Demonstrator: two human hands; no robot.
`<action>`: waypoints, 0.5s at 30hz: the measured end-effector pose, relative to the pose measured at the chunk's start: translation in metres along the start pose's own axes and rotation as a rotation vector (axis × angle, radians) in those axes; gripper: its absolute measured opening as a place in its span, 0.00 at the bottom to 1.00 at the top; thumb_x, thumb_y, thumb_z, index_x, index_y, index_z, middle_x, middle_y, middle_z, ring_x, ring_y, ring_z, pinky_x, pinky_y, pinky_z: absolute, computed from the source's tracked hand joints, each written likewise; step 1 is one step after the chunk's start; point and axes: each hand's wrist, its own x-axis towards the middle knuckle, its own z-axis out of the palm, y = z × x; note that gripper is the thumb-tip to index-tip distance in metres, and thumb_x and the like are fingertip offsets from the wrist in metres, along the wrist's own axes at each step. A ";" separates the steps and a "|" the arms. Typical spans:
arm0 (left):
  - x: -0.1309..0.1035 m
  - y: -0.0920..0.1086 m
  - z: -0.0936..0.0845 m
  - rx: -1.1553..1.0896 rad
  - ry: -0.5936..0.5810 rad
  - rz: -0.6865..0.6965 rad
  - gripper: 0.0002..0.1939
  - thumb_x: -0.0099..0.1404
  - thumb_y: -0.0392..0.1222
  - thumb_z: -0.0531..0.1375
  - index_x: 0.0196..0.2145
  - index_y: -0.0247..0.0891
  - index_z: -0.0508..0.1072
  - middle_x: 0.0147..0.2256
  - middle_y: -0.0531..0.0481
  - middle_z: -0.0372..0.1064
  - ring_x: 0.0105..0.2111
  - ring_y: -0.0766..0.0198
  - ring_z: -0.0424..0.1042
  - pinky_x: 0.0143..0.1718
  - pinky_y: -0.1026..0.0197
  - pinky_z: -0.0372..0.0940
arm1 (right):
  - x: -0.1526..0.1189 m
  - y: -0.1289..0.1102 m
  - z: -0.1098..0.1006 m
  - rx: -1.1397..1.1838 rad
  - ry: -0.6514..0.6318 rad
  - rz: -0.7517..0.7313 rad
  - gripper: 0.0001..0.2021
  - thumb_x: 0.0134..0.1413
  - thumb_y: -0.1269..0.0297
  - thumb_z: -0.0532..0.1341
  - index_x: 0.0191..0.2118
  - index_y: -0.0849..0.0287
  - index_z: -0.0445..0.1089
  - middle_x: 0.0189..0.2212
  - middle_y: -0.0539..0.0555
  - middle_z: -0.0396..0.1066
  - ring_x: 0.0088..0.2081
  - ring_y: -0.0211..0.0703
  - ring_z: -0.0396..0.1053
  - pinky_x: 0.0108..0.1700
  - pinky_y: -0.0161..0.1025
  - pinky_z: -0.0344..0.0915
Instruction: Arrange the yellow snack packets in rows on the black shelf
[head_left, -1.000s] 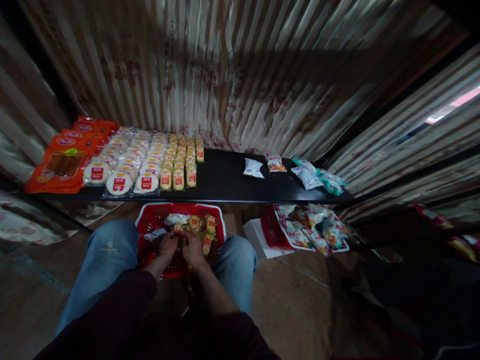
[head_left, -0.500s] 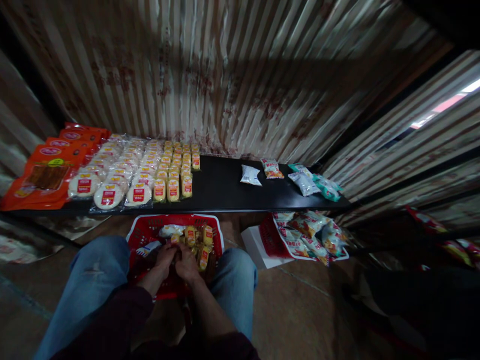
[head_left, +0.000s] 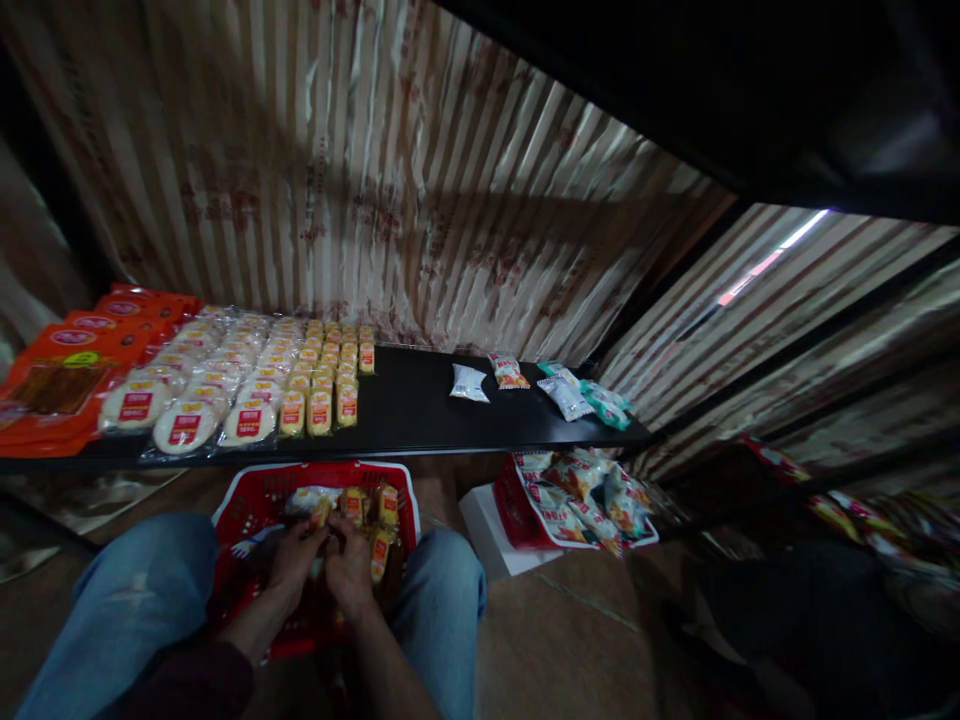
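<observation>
Black shelf (head_left: 420, 425), smooth and flat, bearing at far left orange pouches (head_left: 56, 385), glossy, overlapping; next, white discs (head_left: 184, 428) in crinkled clear film; next, yellow oblong packets (head_left: 320, 410), round-ended, in close rows. Below: red basket (head_left: 229, 505), perforated plastic, pale rim. Over its interior: left hand (head_left: 292, 555), fingers curled; small yellow packet (head_left: 321, 514) at both hands' fingertips; right hand (head_left: 349, 565), fingers bent; whether either grips it, cannot tell. Farther right, on shelf: white pillow bag (head_left: 469, 383), puffed. Lower right: second basket (head_left: 514, 510), red, heaped with crinkled bags (head_left: 577, 495).
</observation>
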 end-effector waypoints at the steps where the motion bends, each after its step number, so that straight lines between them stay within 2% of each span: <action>1: -0.001 0.000 0.000 0.004 0.015 0.018 0.15 0.57 0.44 0.58 0.39 0.32 0.71 0.45 0.36 0.73 0.47 0.53 0.73 0.46 0.59 0.66 | 0.000 -0.001 -0.001 0.018 0.026 0.013 0.20 0.45 0.78 0.52 0.41 0.59 0.75 0.40 0.55 0.77 0.45 0.44 0.74 0.53 0.42 0.66; 5: -0.006 0.003 0.003 -0.036 0.017 0.076 0.16 0.57 0.43 0.58 0.42 0.32 0.70 0.45 0.37 0.73 0.46 0.54 0.73 0.47 0.59 0.65 | -0.003 -0.004 -0.004 0.077 0.112 0.046 0.19 0.45 0.77 0.53 0.40 0.59 0.75 0.40 0.55 0.77 0.45 0.44 0.74 0.53 0.41 0.67; 10: -0.018 0.014 0.004 -0.046 -0.007 0.138 0.21 0.59 0.42 0.56 0.49 0.28 0.67 0.51 0.33 0.69 0.51 0.54 0.69 0.52 0.58 0.62 | -0.004 -0.006 -0.010 0.124 0.180 0.036 0.17 0.48 0.74 0.53 0.41 0.59 0.75 0.42 0.56 0.76 0.46 0.45 0.72 0.54 0.41 0.65; 15: -0.023 0.024 0.007 -0.008 0.008 0.199 0.21 0.60 0.43 0.56 0.49 0.29 0.67 0.51 0.35 0.69 0.52 0.53 0.69 0.52 0.57 0.62 | -0.003 -0.011 -0.016 0.192 0.221 0.013 0.15 0.50 0.71 0.53 0.42 0.60 0.73 0.43 0.58 0.75 0.47 0.44 0.71 0.54 0.42 0.64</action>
